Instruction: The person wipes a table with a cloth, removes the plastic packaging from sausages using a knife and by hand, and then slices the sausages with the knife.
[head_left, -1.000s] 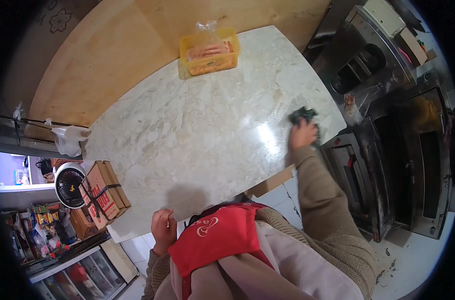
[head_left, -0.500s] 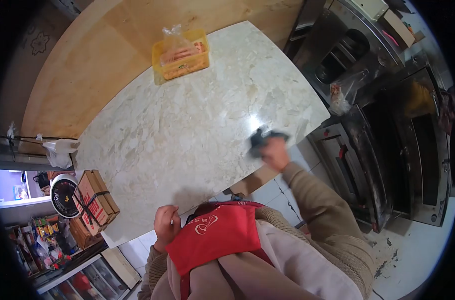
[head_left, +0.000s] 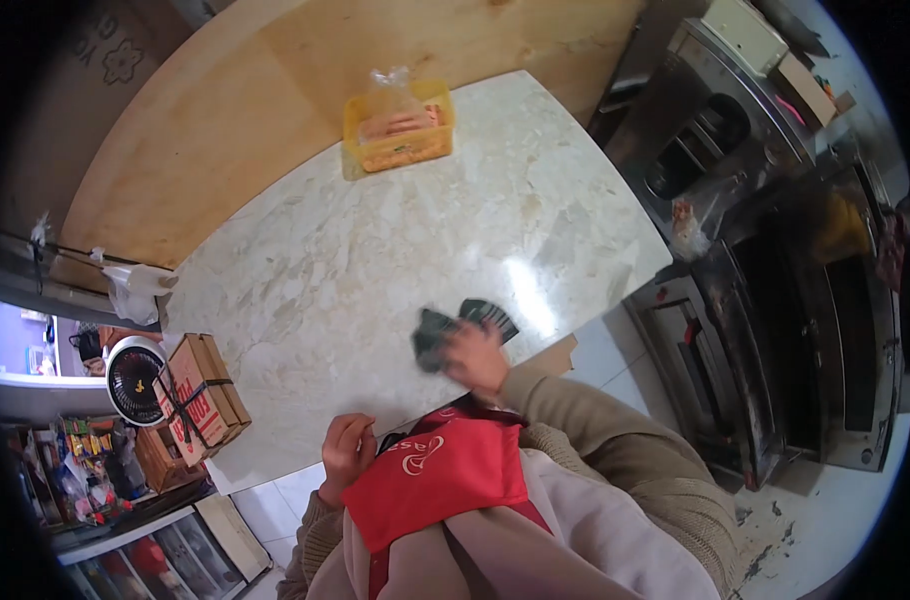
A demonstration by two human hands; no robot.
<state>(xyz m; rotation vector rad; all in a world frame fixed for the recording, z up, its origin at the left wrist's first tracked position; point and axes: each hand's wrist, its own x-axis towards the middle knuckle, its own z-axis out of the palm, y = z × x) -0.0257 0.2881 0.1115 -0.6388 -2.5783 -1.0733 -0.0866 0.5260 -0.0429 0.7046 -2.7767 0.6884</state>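
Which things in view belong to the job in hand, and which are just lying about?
Part of the job, it seems:
dark cloth, under the right hand
pale tabletop beneath it

Just lying about, apparently:
yellow container
strapped cardboard boxes
white-rimmed fan

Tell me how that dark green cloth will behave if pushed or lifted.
The dark green cloth is probably floppy, judging by its crumpled, uneven outline under the right hand. It should probably slide fairly easily, since the marbled tabletop looks smooth and shiny.
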